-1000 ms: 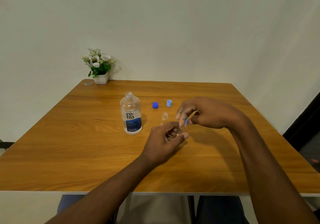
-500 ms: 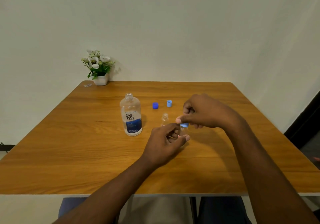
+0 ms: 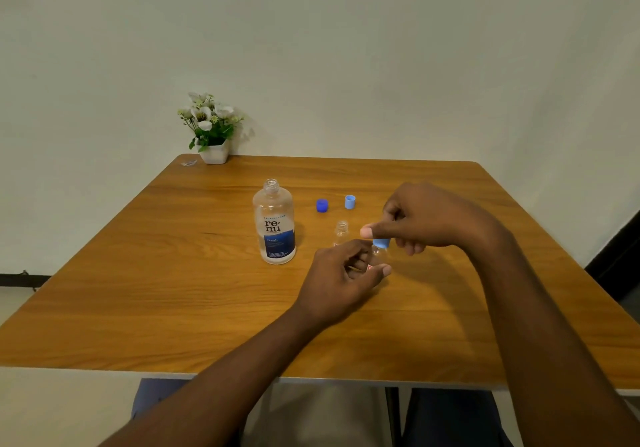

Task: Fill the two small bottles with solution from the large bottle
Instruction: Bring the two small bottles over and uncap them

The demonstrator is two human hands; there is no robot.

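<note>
The large clear bottle (image 3: 274,227) with a blue "renu" label stands uncapped left of centre on the wooden table (image 3: 173,273). One small clear bottle (image 3: 341,233) stands open behind my left hand. My left hand (image 3: 341,278) grips a second small clear bottle (image 3: 378,253), mostly hidden by my fingers. My right hand (image 3: 426,220) pinches a light blue cap (image 3: 381,242) right on that bottle's neck. A dark blue cap (image 3: 322,205) and a second light blue cap (image 3: 350,201) lie behind them.
A white pot of artificial flowers (image 3: 213,131) stands at the table's far left corner, with a small clear scrap (image 3: 188,162) next to it. A pale wall rises behind the table. My legs show below the front edge.
My right hand has lowered the light blue cap from just above onto the neck of the small bottle in my left hand. The left hand has hardly moved.
</note>
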